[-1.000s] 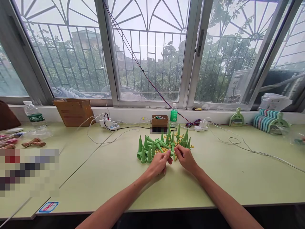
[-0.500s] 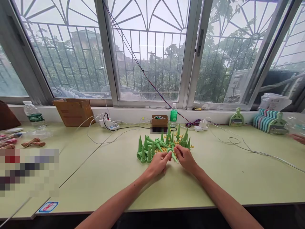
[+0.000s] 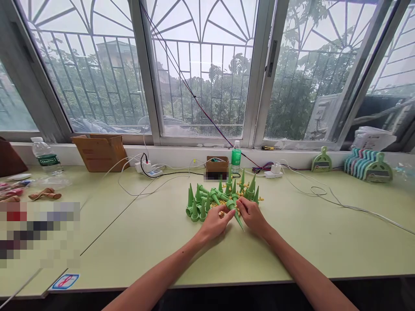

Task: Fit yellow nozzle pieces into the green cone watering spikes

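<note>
My left hand (image 3: 216,221) grips a green plastic watering spike (image 3: 238,219), whose pointed end slants down toward me and to the right. Thumb and forefinger of my right hand (image 3: 251,214) are pinched together against the side of that spike; a bit of yellow shows by the fingertips, but what they hold is too small to make out. Just beyond both hands lies a cluster of several more green spikes (image 3: 194,211), some upright on their caps and others lying down. Small yellow valve pieces (image 3: 261,199) are scattered among them.
Behind the cluster stand a small brown box (image 3: 217,163) and a green-labelled bottle (image 3: 236,156). White cables (image 3: 352,208) and a power strip (image 3: 274,173) lie to the right. A cardboard box (image 3: 101,153) is at the back left, stacked dustpan sets (image 3: 366,166) at the back right.
The held spike has shifted slightly toward me, its tip lower and steeper. My left thumb has moved a little rightward; my right hand is nearly still. A hand at the far right edge has left view.
</note>
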The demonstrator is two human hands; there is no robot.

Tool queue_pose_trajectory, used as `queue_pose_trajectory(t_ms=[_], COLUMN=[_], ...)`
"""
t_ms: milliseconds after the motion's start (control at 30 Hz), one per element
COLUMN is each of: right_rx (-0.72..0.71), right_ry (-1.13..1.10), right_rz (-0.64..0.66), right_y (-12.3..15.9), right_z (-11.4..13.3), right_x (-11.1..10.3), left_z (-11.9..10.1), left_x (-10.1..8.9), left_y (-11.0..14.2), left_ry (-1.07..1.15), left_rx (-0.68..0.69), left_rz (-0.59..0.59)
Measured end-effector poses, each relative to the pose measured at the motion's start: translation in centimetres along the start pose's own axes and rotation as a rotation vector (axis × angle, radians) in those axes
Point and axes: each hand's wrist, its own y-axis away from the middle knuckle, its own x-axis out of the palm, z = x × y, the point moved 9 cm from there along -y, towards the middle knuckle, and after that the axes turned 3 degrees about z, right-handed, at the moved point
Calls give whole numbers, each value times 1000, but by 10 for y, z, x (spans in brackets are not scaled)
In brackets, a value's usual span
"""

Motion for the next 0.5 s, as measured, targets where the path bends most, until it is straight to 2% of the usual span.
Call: queue_pose_trajectory(t_ms=[200, 500], right_rx=[0, 4], right_ry=[8, 19], right_rz=[5, 19], right_y=[0, 0], right_z=[1, 1], right_x=[-1, 1], left_z=[-9, -9], left_x=[-7, -7], left_y=[1, 2], left_ry=[-58, -25], left_rx=[70, 51], left_rz=[-53, -66])
